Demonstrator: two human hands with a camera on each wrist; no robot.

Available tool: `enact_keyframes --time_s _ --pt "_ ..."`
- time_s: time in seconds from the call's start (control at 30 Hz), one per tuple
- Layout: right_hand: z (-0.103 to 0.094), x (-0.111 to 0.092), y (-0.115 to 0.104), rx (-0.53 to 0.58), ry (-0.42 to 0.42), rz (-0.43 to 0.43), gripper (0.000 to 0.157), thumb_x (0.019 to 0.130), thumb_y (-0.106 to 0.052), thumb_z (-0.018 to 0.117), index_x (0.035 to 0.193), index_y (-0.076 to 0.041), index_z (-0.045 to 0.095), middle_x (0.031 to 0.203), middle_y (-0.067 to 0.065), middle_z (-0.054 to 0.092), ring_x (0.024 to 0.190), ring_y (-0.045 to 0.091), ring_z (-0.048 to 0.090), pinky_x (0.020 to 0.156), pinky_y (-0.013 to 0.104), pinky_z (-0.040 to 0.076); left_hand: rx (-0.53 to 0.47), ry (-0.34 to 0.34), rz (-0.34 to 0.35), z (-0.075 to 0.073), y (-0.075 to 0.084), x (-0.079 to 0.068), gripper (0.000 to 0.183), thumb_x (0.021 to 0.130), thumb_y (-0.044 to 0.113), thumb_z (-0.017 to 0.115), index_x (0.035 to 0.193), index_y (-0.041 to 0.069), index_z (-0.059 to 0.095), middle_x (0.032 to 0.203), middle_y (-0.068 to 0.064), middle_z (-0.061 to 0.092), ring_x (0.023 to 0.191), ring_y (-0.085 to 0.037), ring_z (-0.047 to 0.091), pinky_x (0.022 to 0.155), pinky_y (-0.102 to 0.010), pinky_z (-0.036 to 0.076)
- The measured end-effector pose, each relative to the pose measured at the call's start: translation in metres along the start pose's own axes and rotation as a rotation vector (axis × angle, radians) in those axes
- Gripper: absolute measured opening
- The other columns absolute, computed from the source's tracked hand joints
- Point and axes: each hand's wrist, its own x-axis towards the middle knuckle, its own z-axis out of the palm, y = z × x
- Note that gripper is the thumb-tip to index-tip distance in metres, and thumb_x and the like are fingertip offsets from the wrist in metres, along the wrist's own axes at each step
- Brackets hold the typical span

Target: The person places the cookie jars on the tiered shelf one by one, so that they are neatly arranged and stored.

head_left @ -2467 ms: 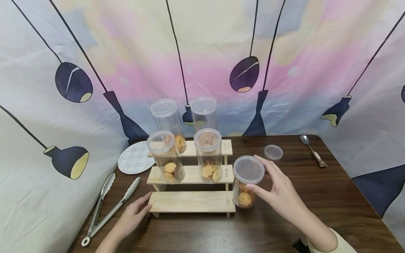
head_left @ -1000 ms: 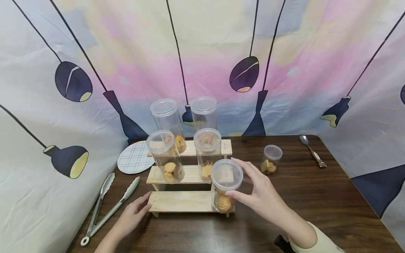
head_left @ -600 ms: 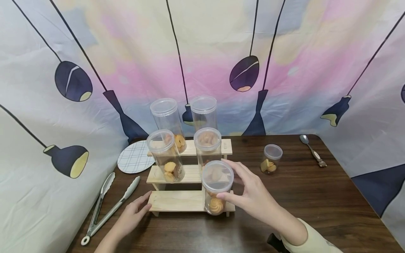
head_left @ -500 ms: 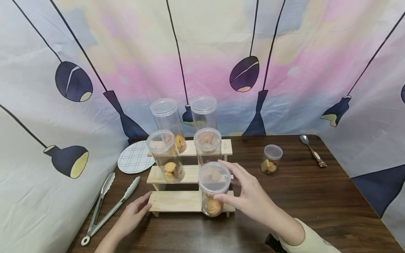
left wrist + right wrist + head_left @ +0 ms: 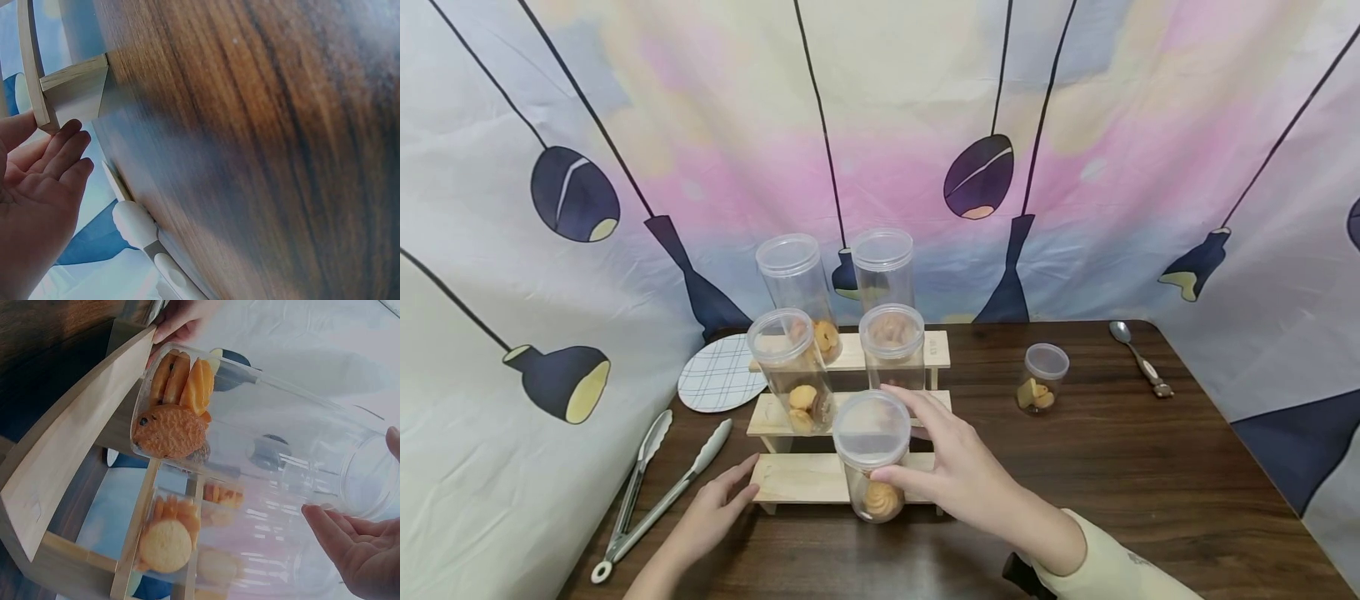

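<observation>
In the head view my right hand (image 5: 958,475) grips a clear cookie jar (image 5: 871,429) near its lid, thumb in front and fingers behind. Round swirled cookies lie at its bottom, and the jar overlaps the lowest step of a wooden three-step stand (image 5: 797,477). The right wrist view shows the jar (image 5: 269,419) with its base close over that step's board (image 5: 69,425). My left hand (image 5: 718,508) pinches the left end of the lowest step; in the left wrist view, thumb and fingers lie on either side of the board (image 5: 34,69).
Two cookie jars stand on the middle step, including the left jar (image 5: 790,367), and two on the top step. A white plate (image 5: 718,379) and metal tongs (image 5: 658,500) lie left. A small cookie jar (image 5: 1043,379) and a spoon (image 5: 1138,358) are on the right.
My right hand has carried the cookie jar leftward from beside the stand to over the lowest step's middle. The left hand has stayed at the step's left end.
</observation>
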Motion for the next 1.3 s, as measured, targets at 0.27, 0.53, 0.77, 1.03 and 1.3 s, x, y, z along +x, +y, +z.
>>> enact_keyframes --time_s 0.27,0.53,0.77,1.03,1.3 --pt "0.011 0.011 0.003 -0.039 -0.012 -0.025 0.076 0.079 -0.046 0.076 0.144 -0.033 0.038 0.125 -0.014 0.051 0.107 0.007 0.057 0.090 0.029 0.049 -0.004 -0.004 -0.006 0.001 -0.002 0.000 0.046 0.099 0.016 0.056 0.138 -0.007 0.047 0.134 -0.026 0.051 0.125 -0.039 0.045 0.099 -0.055 0.036" --pt "0.021 0.021 0.003 -0.006 -0.020 -0.013 0.078 0.078 -0.045 0.078 0.144 -0.030 0.040 0.124 -0.013 0.052 0.110 0.010 0.053 0.090 0.031 0.049 -0.010 -0.015 -0.013 0.001 -0.003 0.000 0.047 0.099 0.018 0.056 0.139 -0.006 0.047 0.135 -0.025 0.050 0.126 -0.037 0.045 0.099 -0.054 0.037" --pt "0.038 0.029 0.006 0.107 -0.053 -0.045 0.078 0.079 -0.036 0.079 0.145 -0.022 0.040 0.128 -0.005 0.051 0.115 0.012 0.053 0.093 0.026 0.047 -0.013 -0.014 -0.008 0.000 -0.003 0.001 0.047 0.100 0.018 0.055 0.138 -0.008 0.046 0.137 -0.026 0.048 0.127 -0.040 0.043 0.100 -0.055 0.036" --pt "0.053 0.033 0.007 0.153 -0.071 -0.021 0.076 0.080 -0.034 0.079 0.144 -0.023 0.040 0.131 -0.005 0.047 0.117 0.011 0.049 0.093 0.024 0.046 -0.019 -0.024 -0.015 0.000 -0.003 -0.001 0.048 0.100 0.019 0.055 0.139 -0.007 0.046 0.137 -0.025 0.048 0.127 -0.039 0.043 0.100 -0.054 0.036" --pt "0.064 0.043 0.009 0.124 -0.049 -0.086 0.077 0.079 -0.032 0.080 0.144 -0.019 0.041 0.128 -0.006 0.050 0.116 0.012 0.046 0.091 0.023 0.047 -0.010 -0.017 -0.009 0.000 -0.004 0.000 0.048 0.100 0.020 0.055 0.138 -0.007 0.046 0.137 -0.025 0.048 0.127 -0.041 0.043 0.100 -0.055 0.035"
